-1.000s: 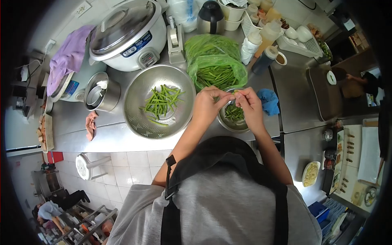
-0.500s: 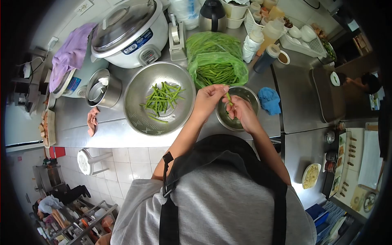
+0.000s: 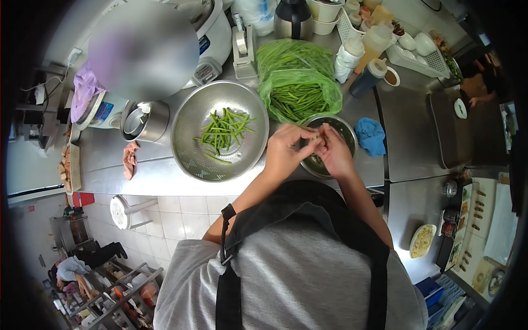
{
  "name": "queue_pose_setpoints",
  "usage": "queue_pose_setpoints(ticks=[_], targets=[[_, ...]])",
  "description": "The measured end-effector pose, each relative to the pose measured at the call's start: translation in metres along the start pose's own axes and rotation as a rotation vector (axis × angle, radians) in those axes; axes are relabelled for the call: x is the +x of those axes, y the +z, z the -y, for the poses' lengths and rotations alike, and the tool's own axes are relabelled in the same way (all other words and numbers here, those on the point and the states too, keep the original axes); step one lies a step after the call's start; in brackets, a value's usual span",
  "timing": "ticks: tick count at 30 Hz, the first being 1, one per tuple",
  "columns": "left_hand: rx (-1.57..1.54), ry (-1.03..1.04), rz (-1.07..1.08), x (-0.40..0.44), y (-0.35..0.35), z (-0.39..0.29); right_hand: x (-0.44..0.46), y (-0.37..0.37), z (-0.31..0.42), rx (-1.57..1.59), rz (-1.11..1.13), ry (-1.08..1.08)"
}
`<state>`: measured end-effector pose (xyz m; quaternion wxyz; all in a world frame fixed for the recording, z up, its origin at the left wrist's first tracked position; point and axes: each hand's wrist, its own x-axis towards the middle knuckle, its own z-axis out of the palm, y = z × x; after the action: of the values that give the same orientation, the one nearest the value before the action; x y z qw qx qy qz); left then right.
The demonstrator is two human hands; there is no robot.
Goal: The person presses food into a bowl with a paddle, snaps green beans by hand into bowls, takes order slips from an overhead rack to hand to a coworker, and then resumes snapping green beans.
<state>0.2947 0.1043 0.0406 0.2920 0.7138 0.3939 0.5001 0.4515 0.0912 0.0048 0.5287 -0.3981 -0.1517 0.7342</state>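
Observation:
Above the small steel bowl (image 3: 352, 144), my left hand (image 3: 287, 147) and my right hand (image 3: 335, 153) meet with fingertips pinched. Between them shows a short bit of a green bean (image 3: 315, 137); most of it is hidden by the fingers. Trimmed green beans (image 3: 223, 131) lie in the wide perforated steel colander (image 3: 190, 157) to the left. Just behind the bowl, a green plastic bag (image 3: 294, 58) gapes toward me, full of long green beans (image 3: 300, 102). The bowl's contents are mostly covered by my hands.
A blue cloth (image 3: 370, 136) lies right of the bowl. Sauce bottles (image 3: 367, 78) and a tape dispenser (image 3: 243, 52) flank the bag. Left of the colander are a steel pot (image 3: 157, 124) and a pink cloth (image 3: 130, 159). A white stool (image 3: 121, 212) stands below the counter edge.
My hands have drawn closer together over the bowl, and the bean between them shows less. The view has shifted slightly, moving the counter items a little rightward. A blurred patch now covers the rice cooker.

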Motion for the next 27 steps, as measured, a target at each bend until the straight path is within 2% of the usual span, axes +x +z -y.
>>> queue_pose_setpoints(ticks=[1, 4, 5, 8, 12, 14, 15, 17, 18, 20, 21, 23, 26, 27], targets=[[0.027, 0.017, 0.014, 0.001, -0.006, -0.003, 0.002, -0.003, 0.003, -0.036, -0.034, -0.025], [0.229, -0.173, -0.058, 0.002, -0.044, -0.004, -0.001, -0.012, 0.029, -0.735, 0.054, -0.098], [0.380, -0.201, -0.056, 0.000, -0.063, 0.006, -0.005, -0.012, 0.035, -1.085, -0.029, -0.197], [0.823, -0.293, -0.051, -0.004, -0.110, 0.028, 0.001, -0.042, 0.038, -1.545, -0.105, -0.671], [0.579, -0.216, 0.013, 0.023, -0.095, 0.027, 0.005, -0.028, 0.057, -1.596, -0.157, -0.742], [0.516, -0.040, 0.103, 0.037, -0.062, 0.027, 0.011, -0.023, 0.059, -1.690, -0.266, -0.778], [0.488, 0.017, 0.183, 0.043, -0.049, 0.037, 0.014, -0.030, 0.058, -1.619, -0.252, -0.707], [0.663, 0.112, 0.280, 0.049, -0.024, 0.067, 0.023, -0.053, 0.051, -1.475, -0.222, -0.569], [0.752, 0.156, 0.328, 0.055, -0.020, 0.072, 0.022, -0.058, 0.052, -1.460, -0.231, -0.576], [0.831, 0.141, 0.461, 0.063, -0.020, 0.082, 0.016, -0.070, 0.052, -1.430, -0.251, -0.591], [0.870, 0.135, 0.529, 0.066, -0.021, 0.083, 0.011, -0.073, 0.054, -1.388, -0.281, -0.510], [0.873, 0.189, 0.547, 0.067, -0.024, 0.084, 0.003, -0.076, 0.056, -1.294, -0.336, -0.346], [0.805, 0.205, 0.557, 0.064, -0.026, 0.084, -0.007, -0.073, 0.052, -1.307, -0.315, -0.222], [0.771, 0.199, 0.553, 0.065, -0.026, 0.084, -0.007, -0.078, 0.047, -1.367, -0.267, -0.305]])
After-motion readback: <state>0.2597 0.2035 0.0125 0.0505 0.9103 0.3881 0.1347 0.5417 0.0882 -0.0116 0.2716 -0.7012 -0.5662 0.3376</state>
